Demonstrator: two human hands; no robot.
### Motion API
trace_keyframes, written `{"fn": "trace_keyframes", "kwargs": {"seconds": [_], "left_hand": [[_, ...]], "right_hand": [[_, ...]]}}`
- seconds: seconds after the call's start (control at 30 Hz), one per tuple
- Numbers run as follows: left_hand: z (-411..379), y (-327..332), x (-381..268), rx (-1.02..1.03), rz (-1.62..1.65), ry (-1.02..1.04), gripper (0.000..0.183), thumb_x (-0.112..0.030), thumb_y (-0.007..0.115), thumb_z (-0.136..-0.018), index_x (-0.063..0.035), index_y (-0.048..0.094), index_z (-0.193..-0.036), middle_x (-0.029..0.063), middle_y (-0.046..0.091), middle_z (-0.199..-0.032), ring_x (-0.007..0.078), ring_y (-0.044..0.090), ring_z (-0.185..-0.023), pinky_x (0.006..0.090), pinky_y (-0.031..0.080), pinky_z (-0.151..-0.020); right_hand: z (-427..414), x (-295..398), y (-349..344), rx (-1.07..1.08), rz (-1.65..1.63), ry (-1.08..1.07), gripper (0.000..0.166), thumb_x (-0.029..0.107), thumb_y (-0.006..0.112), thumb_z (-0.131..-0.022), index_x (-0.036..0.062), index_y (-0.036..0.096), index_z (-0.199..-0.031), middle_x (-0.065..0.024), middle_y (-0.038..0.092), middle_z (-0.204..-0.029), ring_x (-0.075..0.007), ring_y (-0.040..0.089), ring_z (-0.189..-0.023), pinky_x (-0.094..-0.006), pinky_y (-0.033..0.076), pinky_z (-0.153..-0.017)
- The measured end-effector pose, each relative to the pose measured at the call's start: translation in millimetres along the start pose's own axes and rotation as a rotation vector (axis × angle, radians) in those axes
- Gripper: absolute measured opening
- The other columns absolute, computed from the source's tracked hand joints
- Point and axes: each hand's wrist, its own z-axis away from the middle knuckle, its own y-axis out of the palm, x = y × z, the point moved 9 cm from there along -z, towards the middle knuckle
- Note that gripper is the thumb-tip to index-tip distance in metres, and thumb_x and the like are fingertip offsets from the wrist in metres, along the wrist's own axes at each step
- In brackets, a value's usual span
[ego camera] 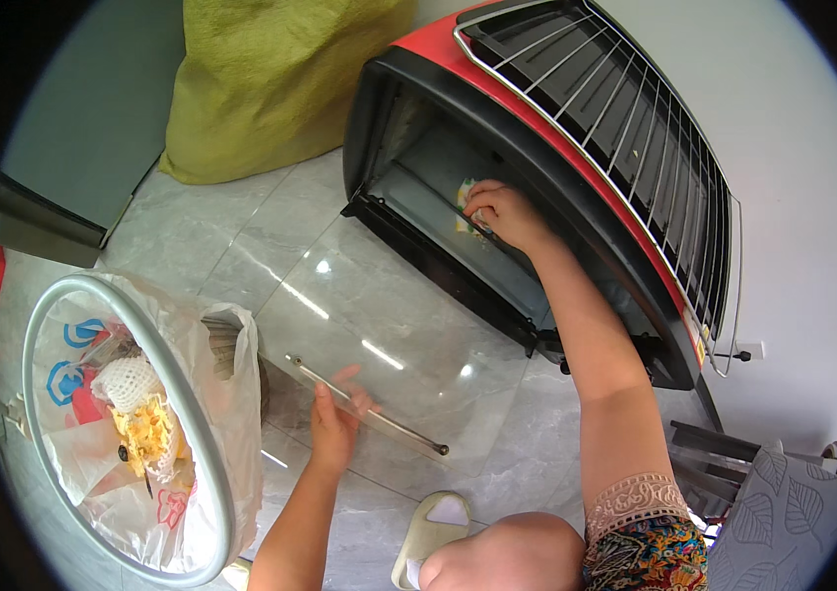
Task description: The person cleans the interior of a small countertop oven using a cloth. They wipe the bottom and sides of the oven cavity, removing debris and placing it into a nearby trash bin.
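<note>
A red and black toaster oven (492, 111) stands before me with its glass door (403, 303) folded down over the floor tiles. My left hand (335, 428) grips the door's outer edge at the metal handle (409, 429), thumb above and fingers seen through the glass underneath. Inside the oven, my right hand (510, 214) presses a white cloth with a yellow and green pattern (465, 219) near the oven floor. A thin dark rod (429, 187) runs across the cavity beside the cloth. Small crumbs lie close to it. The fingertips are partly hidden in the cloth.
A wire rack (570, 107) and a black baking tray (655, 148) rest on the oven. At left stands a rimmed bin (222, 510) lined with a plastic bag, holding waste. A yellow-green woven sack (263, 89) is behind. Leaf-patterned fabric (780, 510) hangs at right.
</note>
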Motion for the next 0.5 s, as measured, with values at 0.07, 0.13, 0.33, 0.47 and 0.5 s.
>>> {"fn": "trace_keyframes", "kwargs": {"seconds": [0.07, 0.13, 0.33, 0.47, 0.5], "left_hand": [[0.5, 0.6, -0.3, -0.011, -0.003, -0.002, 0.072, -0.061, 0.03, -0.1, 0.0034, 0.044, -0.13, 0.0004, 0.045, -0.077, 0.0133, 0.047, -0.073, 0.0358, 0.048, -0.076], [0.7, 1.3, -0.7, -0.004, 0.005, -0.002, 0.07, -0.059, 0.031, -0.101, 0.0033, 0.045, -0.13, 0.001, 0.046, -0.078, 0.0137, 0.047, -0.074, 0.0364, 0.049, -0.077], [1.1, 0.5, -1.2, 0.02, 0.031, 0.005, 0.066, -0.054, 0.031, -0.102, 0.0032, 0.045, -0.13, 0.0022, 0.047, -0.08, 0.0146, 0.047, -0.075, 0.038, 0.05, -0.079], [1.8, 1.6, -3.8, 0.013, 0.023, 0.007, 0.065, -0.053, 0.03, -0.103, 0.004, 0.045, -0.131, 0.0029, 0.047, -0.081, 0.0153, 0.048, -0.076, 0.0389, 0.051, -0.08], [2.3, 2.7, -5.0, 0.01, 0.017, 0.009, 0.065, -0.053, 0.03, -0.103, 0.0043, 0.044, -0.131, 0.0031, 0.047, -0.081, 0.0155, 0.049, -0.076, 0.0391, 0.051, -0.08]], "right_hand": [[-1.8, -8.8, 5.0, 0.043, -0.051, -0.005, 0.025, -0.01, 0.052, -0.077, 0.0035, 0.071, -0.085, -0.0088, 0.063, -0.105, -0.0246, 0.062, -0.096, -0.0312, 0.049, -0.083], [-2.4, -16.7, 8.4, 0.075, -0.105, -0.005, 0.025, -0.012, 0.051, -0.074, 0.0015, 0.07, -0.083, -0.0092, 0.064, -0.102, -0.0241, 0.062, -0.095, -0.0311, 0.049, -0.082], [0.6, -27.3, 12.4, 0.171, -0.127, -0.025, 0.024, -0.015, 0.048, -0.066, -0.004, 0.066, -0.075, -0.0125, 0.065, -0.092, -0.0265, 0.063, -0.089, -0.0316, 0.049, -0.082], [6.0, -37.2, 9.3, 0.204, -0.193, 0.108, 0.018, -0.015, 0.05, -0.065, -0.0031, 0.062, -0.072, -0.012, 0.063, -0.088, -0.0264, 0.062, -0.085, -0.0317, 0.049, -0.079], [8.3, -44.0, 8.4, 0.195, -0.249, 0.167, 0.017, -0.014, 0.051, -0.065, -0.0027, 0.062, -0.071, -0.0117, 0.062, -0.087, -0.0263, 0.062, -0.084, -0.0315, 0.049, -0.078]]}}
